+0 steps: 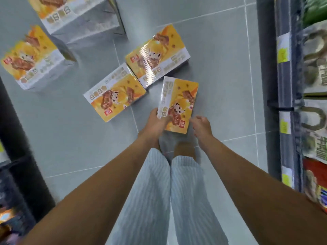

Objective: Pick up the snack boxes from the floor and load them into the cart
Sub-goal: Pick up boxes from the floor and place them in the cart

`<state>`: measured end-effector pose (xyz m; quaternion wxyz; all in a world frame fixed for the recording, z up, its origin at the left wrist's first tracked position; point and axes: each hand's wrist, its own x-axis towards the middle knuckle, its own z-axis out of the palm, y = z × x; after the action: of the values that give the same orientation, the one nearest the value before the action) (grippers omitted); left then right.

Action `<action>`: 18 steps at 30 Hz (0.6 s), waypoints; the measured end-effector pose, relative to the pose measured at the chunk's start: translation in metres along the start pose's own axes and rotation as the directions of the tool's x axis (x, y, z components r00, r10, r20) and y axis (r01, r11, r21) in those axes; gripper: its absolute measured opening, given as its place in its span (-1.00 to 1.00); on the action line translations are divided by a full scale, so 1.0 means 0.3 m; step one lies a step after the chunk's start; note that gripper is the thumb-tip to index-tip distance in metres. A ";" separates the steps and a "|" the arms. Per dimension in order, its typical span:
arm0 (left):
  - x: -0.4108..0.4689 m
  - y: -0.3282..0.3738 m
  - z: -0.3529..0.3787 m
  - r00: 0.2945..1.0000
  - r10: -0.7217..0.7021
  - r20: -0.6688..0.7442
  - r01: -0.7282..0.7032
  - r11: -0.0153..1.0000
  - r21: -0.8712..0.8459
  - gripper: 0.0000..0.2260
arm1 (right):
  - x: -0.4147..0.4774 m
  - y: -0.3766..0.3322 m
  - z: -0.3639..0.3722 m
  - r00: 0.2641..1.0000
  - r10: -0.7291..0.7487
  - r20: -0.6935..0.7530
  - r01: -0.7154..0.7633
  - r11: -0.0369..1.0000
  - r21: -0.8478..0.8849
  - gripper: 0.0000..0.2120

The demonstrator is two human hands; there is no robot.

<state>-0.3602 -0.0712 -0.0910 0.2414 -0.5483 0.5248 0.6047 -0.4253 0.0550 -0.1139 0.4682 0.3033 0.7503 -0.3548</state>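
Observation:
Several yellow-and-white snack boxes lie on the grey tiled floor. My left hand (157,120) grips the near left edge of the closest box (180,101), fingers under it and thumb on its top face. My right hand (200,125) hovers just right of that box's near corner, fingers loosely curled, holding nothing. Two more boxes lie beyond: one (115,94) to the left and one (157,53) behind. Another box (30,59) sits at far left, and a fifth (74,13) at the top. No cart is in view.
A shop shelf (286,85) full of packaged goods runs along the right side. A dark shelf base (21,135) lines the left edge. My legs in striped light-blue trousers (168,191) stand in the aisle between them.

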 end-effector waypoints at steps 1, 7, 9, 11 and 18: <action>0.081 -0.030 0.014 1.000 -0.012 -0.010 0.012 1.000 -0.007 -0.54 | 0.072 0.018 0.034 1.000 0.011 -0.017 -0.011 1.000 -0.002 -0.84; 0.428 -0.165 0.067 0.996 -0.064 -0.055 0.067 0.997 0.050 -0.59 | 0.406 0.137 0.133 0.992 0.103 -0.075 -0.105 0.994 -0.029 -0.33; 0.506 -0.188 0.081 0.996 -0.067 -0.054 0.070 0.996 0.049 -0.63 | 0.464 0.154 0.140 0.992 0.125 -0.023 -0.125 0.992 0.007 -0.25; 0.572 -0.198 0.089 0.997 -0.075 -0.027 0.077 0.995 0.061 -0.64 | 0.528 0.173 0.151 0.991 0.128 0.051 -0.131 0.989 0.069 -0.20; 0.618 -0.208 0.050 0.983 -0.140 0.118 0.133 0.989 0.070 -0.94 | 0.540 0.184 0.164 0.974 0.062 0.219 -0.106 0.975 0.197 -0.39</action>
<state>-0.3647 -0.0896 -0.2864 0.3308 -0.5371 0.4886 0.6028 -0.4189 0.0658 -0.2916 0.5257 0.3427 0.6414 -0.4413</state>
